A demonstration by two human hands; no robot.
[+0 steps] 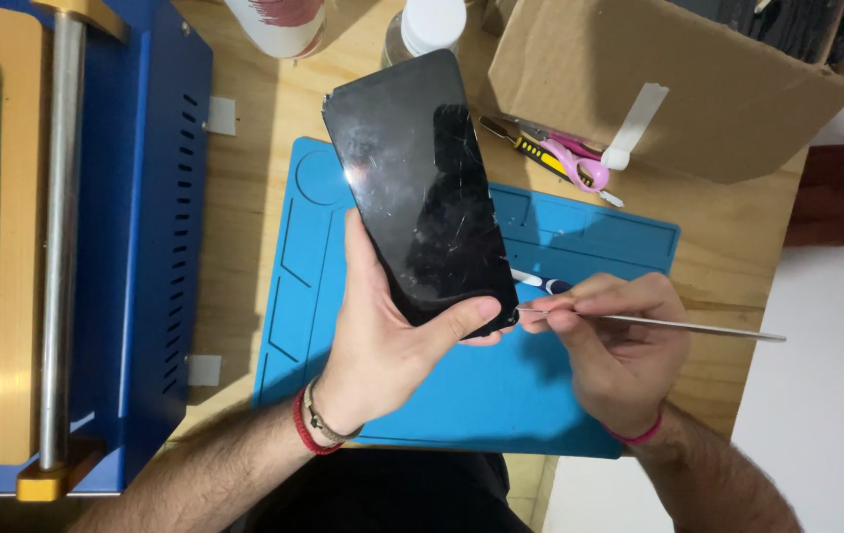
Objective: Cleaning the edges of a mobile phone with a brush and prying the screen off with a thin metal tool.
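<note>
Phone (420,188) gripped in left hand (383,341); right hand (614,341) pinches metal pick (659,324); cardboard box (659,84), scissors (575,163) behind.

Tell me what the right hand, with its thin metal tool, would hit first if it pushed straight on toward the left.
The right hand holds a thin metal tool whose tip sits at the lower corner of the cracked black phone. That phone edge comes first, probably, then the left hand thumb.
</note>
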